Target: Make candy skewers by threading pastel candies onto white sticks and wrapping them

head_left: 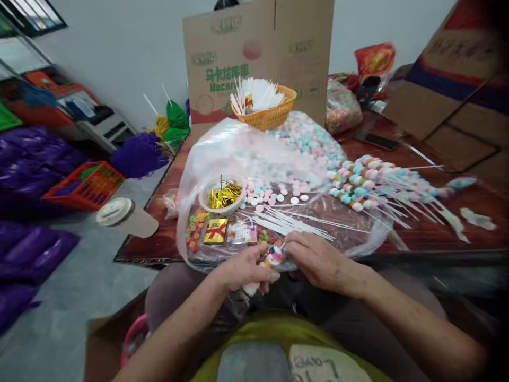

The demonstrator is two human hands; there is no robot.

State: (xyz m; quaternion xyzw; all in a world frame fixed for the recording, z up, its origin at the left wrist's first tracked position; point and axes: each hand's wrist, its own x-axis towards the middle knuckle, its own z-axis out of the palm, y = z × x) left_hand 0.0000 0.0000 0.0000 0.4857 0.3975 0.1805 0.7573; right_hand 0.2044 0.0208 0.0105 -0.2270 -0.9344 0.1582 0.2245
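Head view: two hands work at the near edge of a reddish-brown bench (429, 236). The left grip (245, 269) is closed around a wrapped candy stick (275, 255), which lies between the two hands; the right grip (316, 261) pinches its upper end. Just beyond the left grip lie printed wrappers (242, 232) and, farther left, a gold-and-red packet (215, 232) beside coloured rings (194, 233). Behind the packet, a bowl (202, 201) contains gold strips (225, 195). White sticks (298, 222) lie directly beyond the right grip, with pastel candies (274, 195) behind them, all on clear plastic (212, 143). Well to the right of and beyond the right grip, loaded candy skewers (369, 183) form a heap. Farthest beyond both grips, a yellow basket (274, 115) holds white paper-like strips (260, 93) before a cardboard box (258, 40). Well left of the left grip stands a lidded cup (137, 218).
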